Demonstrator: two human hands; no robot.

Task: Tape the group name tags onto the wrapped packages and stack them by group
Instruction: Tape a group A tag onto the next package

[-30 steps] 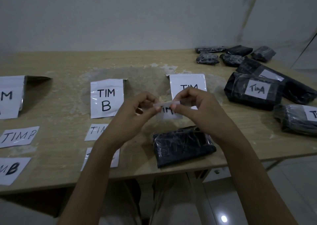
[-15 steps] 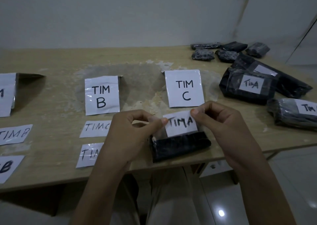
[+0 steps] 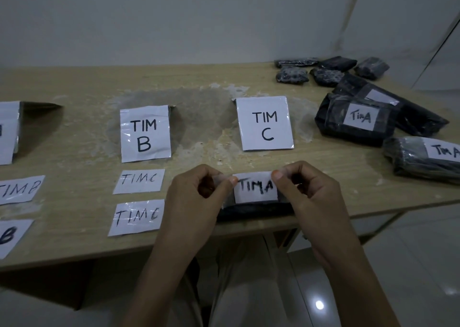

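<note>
— Pale wooden table (image 3: 82, 87), grey wall behind. What lies at the near edge?
— Black plastic-wrapped package (image 3: 254, 211), right of centre, just near of an upright white "TIM C" card (image 3: 265, 123).
— And the hands?
— Left hand (image 3: 194, 197) and right hand (image 3: 311, 192) each pinch one end of a white paper "TIM A" tag (image 3: 256, 187) over its top.

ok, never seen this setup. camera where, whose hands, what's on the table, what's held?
No robot: a person's two bare hands, filmed by one wide-angle head-worn camera looking forward and down. The left hand and right hand each pinch one end of a paper tag reading TIM A, over a black wrapped package at the near edge of the table. Standing cards read TIM B and TIM C. Loose tags lie left of the hands. Packages tagged TIM A sit at the right, untagged packages behind.
</note>
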